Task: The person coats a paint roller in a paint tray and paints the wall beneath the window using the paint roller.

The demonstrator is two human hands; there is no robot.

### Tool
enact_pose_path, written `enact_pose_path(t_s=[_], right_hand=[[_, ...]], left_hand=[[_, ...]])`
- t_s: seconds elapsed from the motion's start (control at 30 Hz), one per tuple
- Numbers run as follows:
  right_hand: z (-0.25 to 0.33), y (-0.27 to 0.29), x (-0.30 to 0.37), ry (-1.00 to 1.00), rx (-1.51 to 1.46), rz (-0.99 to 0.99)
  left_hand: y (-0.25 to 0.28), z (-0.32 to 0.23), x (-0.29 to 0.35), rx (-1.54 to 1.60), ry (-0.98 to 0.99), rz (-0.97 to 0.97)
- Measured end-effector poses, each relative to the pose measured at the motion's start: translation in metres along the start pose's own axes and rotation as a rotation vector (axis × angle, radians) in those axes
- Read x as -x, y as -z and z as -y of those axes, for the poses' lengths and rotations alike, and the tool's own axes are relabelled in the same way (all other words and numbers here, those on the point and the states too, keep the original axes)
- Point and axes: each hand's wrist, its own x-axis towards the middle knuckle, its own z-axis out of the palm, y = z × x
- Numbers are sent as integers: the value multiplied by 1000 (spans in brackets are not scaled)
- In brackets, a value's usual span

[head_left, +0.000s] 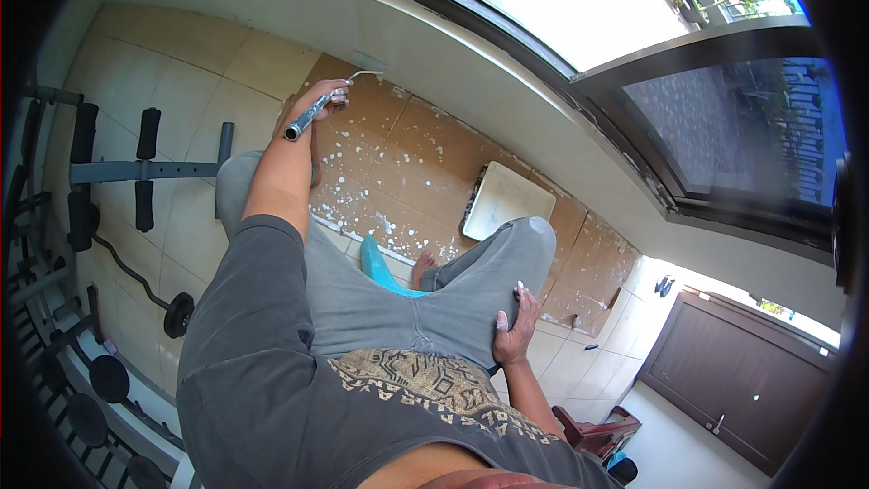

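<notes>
- The left arm reaches from the lower left toward the upper middle-left of the frame, its elbow only slightly bent; the left hand (323, 101) sits in front of the wall's foot.
- Its fingers are closed around the handle of a paint tool (314, 114), with pale paint smears on the fingertips.
- The right arm comes up from the lower right, and the right hand (516, 330) lies against the right thigh, right of the frame's centre; its fingers are loosely extended, thumb apart, holding nothing, with white paint on the tips.
- Paint-spotted cardboard (362, 190) covers the floor along the wall (434, 45).
- A white paint tray (511, 199) rests on it, right of centre; the raised right knee overlaps its lower edge.
- The person sits over a turquoise stool (376, 263), partly hidden by the legs.
- Exercise equipment (149, 172) fills the left side, a dark-framed window (579, 81) the upper right, a brown door (733, 371) the lower right.
- The paint tool is at the upper middle-left, its long axis slanting from lower left to upper right: the butt points lower left, the bent metal rod upper right toward the wall. Whether its far end touches the wall cannot be told.
</notes>
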Motion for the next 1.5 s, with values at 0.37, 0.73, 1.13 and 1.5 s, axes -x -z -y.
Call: enact_pose_path(t_s=[0.37,0.73,1.13,1.5], right_hand=[[0,3,-8,7,73,48],[-5,-1,-9,44,-101,50],[-5,9,6,115,-132,-55],[0,9,9,104,-132,-78]], left_hand=[[20,28,-41,89,33,40],[1,-19,11,17,-32,31],[-72,-134,201,-109,-193,317],[-78,-150,245,-43,-356,251]])
